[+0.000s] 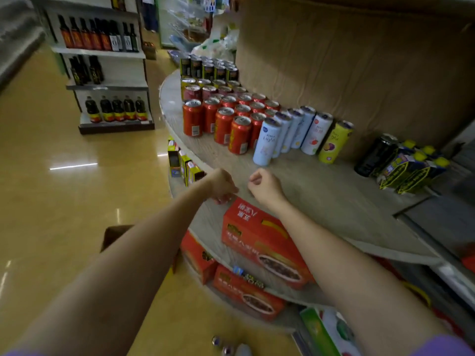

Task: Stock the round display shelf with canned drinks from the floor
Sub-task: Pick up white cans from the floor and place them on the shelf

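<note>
The round display shelf (pixel 321 191) has a grey wood-look top tier. Red cans (pixel 223 124) stand on it in rows, with several pale slim cans (pixel 267 142) and a yellow can (pixel 334 142) to their right. A red carton (pixel 262 240) lies on the tier's near edge. My left hand (pixel 222 186) curls its fingers over the carton's far left corner. My right hand (pixel 264 187) is a loose fist just beyond the carton's far end, with nothing visible in it. Two can tops (pixel 222 345) show on the floor at the bottom edge.
A tall cardboard core (pixel 359 60) rises behind the cans. A black can (pixel 375 155) and yellow-capped pouches (pixel 411 170) sit at the right. More red cartons (pixel 246 291) fill the lower tier. A shelf of dark bottles (pixel 108 73) stands across the glossy floor.
</note>
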The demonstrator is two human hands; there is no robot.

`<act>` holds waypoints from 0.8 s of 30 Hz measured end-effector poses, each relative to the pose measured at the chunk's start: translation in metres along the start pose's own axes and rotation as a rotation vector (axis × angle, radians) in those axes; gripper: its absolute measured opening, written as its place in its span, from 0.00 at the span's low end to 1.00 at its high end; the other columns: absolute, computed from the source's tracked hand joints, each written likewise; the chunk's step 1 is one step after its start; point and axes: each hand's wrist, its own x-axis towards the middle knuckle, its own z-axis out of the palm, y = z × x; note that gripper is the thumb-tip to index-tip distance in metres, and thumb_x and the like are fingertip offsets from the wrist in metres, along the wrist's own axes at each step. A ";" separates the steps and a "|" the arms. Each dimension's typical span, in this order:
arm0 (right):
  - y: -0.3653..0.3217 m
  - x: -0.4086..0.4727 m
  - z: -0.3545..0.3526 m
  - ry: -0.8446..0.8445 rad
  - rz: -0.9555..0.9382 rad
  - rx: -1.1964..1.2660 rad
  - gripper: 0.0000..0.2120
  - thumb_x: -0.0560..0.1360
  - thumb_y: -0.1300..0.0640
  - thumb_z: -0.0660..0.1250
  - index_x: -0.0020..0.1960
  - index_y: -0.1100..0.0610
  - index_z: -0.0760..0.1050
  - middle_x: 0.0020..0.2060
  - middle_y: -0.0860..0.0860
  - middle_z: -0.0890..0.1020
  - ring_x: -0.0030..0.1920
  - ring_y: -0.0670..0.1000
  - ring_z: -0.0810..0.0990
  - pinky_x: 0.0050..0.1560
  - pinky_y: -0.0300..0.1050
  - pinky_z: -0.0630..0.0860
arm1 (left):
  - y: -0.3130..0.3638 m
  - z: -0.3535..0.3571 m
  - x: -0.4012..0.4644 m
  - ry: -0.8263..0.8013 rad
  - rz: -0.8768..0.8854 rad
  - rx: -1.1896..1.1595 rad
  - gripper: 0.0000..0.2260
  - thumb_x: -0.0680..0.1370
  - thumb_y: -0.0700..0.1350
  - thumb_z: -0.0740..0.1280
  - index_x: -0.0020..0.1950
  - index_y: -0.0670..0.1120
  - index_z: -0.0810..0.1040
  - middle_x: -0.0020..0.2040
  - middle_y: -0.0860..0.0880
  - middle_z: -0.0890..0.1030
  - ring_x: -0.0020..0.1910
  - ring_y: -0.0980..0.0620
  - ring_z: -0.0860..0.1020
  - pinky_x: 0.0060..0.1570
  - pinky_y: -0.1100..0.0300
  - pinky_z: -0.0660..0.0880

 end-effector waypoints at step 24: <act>0.264 -0.210 0.257 -0.521 0.456 -0.191 0.09 0.76 0.59 0.69 0.51 0.53 0.69 0.55 0.55 0.75 0.47 0.51 0.73 0.46 0.46 0.70 | -0.350 0.272 -0.058 -0.146 -0.491 0.053 0.16 0.73 0.41 0.67 0.61 0.46 0.76 0.56 0.44 0.81 0.53 0.44 0.79 0.51 0.53 0.78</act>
